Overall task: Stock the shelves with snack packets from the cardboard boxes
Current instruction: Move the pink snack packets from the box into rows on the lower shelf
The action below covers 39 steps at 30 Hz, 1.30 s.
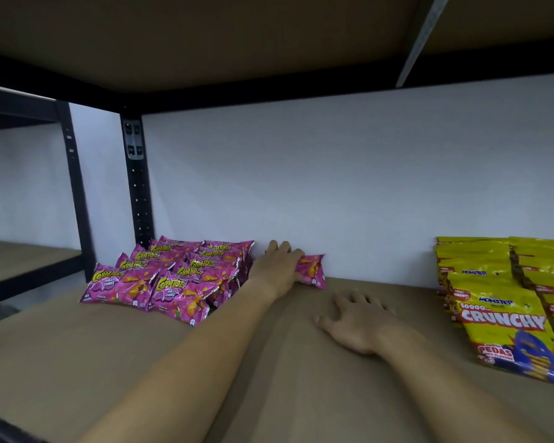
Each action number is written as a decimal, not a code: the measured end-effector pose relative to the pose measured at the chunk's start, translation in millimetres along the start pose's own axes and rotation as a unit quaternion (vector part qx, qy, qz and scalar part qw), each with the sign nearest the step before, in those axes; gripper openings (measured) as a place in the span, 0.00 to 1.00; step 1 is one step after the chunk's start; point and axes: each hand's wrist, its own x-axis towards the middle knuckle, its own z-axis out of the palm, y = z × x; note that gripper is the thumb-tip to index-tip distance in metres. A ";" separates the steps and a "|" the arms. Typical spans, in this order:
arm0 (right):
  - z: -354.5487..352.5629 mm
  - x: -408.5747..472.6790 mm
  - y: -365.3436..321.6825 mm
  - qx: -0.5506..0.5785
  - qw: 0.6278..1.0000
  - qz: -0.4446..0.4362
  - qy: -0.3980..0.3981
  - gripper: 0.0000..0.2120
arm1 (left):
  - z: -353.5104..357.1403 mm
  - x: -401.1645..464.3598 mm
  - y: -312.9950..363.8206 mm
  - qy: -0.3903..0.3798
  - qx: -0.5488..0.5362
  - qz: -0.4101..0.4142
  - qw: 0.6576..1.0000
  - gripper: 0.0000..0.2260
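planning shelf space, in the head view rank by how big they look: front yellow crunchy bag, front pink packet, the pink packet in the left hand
1. front yellow bag
2. front pink packet
3. pink packet in the left hand, partly hidden and farther back, so its rank below the front one is unsure

Your brown shelf board (269, 378) carries a stack of pink snack packets (173, 276) at its back left corner. One pink packet (312, 270) stands against the back edge, mid-shelf. Yellow packets (506, 302) sit in rows at the right edge.

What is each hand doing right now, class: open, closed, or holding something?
Left hand: fingers closed on a pink snack packet by the back wall.
Right hand: open, fingers spread flat on the shelf board, holding nothing.
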 end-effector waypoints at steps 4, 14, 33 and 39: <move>0.5 -1.3 1.1 0.005 1.000 -0.005 0.006 0.37 | 6.9 -1.0 0.0 0.046 0.031 -0.013 0.998 0.19; 0.3 -0.2 0.7 0.003 1.000 -0.006 0.011 0.36 | 6.9 -2.0 0.4 0.104 0.098 -0.086 0.986 0.22; 1.7 2.6 0.4 0.003 1.000 -0.005 0.013 0.36 | 4.3 -9.6 2.8 0.094 0.066 -0.073 0.991 0.26; -1.3 -1.8 -1.3 0.013 1.000 -0.008 0.021 0.34 | -11.7 -28.4 3.5 0.088 0.027 -0.043 0.995 0.24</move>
